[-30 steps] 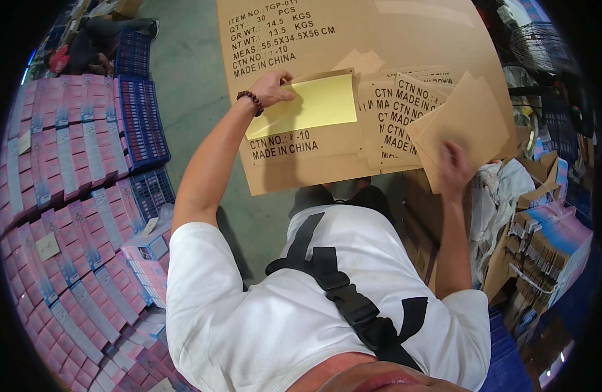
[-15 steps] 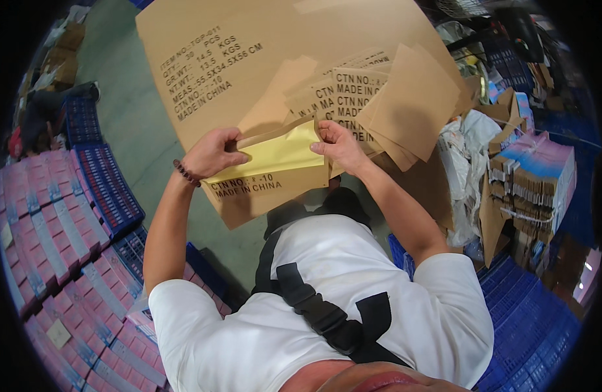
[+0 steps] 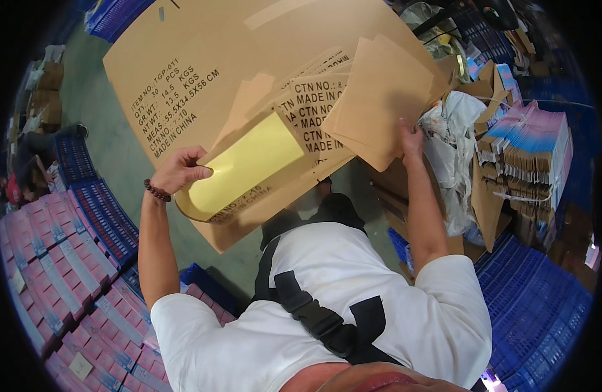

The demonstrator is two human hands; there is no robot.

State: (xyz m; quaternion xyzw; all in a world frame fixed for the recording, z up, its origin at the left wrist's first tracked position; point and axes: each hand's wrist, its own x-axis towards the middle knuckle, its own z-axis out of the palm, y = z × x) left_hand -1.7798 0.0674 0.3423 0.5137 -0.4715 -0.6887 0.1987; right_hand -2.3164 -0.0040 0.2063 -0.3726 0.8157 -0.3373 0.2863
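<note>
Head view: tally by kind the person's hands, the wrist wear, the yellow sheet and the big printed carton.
Hands, left hand and right hand: 2
Yellow sheet: 1
Beaded bracelet: 1
Large printed carton: 1
Total: 5

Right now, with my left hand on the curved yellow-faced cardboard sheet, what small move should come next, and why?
Probably bring the right hand from the stack of plain brown cardboard pieces to the yellow-faced cardboard sheet; only the left hand grips it, at one end, and it bows.
</note>
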